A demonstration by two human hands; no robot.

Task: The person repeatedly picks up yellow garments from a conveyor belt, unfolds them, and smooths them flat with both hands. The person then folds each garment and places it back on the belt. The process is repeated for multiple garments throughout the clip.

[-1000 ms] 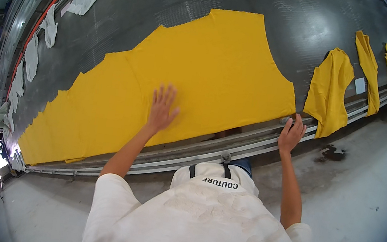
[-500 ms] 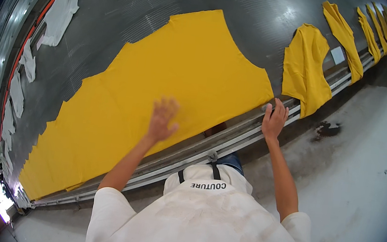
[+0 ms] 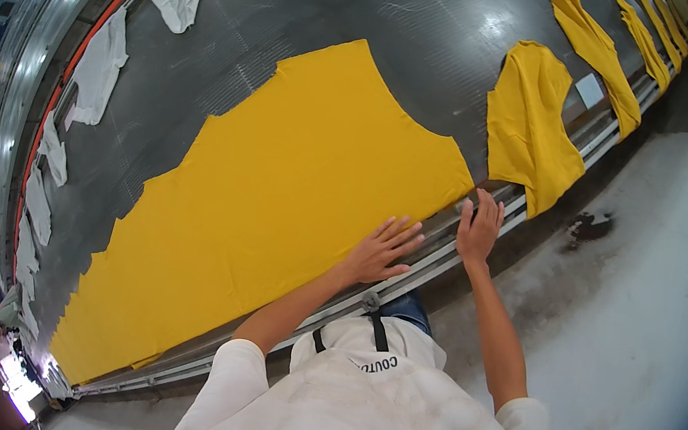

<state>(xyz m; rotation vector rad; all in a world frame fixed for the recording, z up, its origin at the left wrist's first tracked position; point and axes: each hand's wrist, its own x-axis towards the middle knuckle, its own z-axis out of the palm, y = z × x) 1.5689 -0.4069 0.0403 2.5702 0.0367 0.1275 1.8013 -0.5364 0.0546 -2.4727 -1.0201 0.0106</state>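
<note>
Yellow fabric sheet (image 3: 275, 205) lies flat on the grey table (image 3: 438, 43), its long axis running from lower left to upper right. Compared with a second ago, the left hand (image 3: 381, 251) has slid nearer the table's rail, fingers spread flat on the cloth edge. The right hand (image 3: 479, 228) rests open at the sheet's corner, and the hands are apart.

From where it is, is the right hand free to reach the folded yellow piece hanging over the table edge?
Probably yes. The right hand rests on the table rail by the big yellow sheet's corner; the folded yellow piece lies just beyond it, nothing between.
</note>
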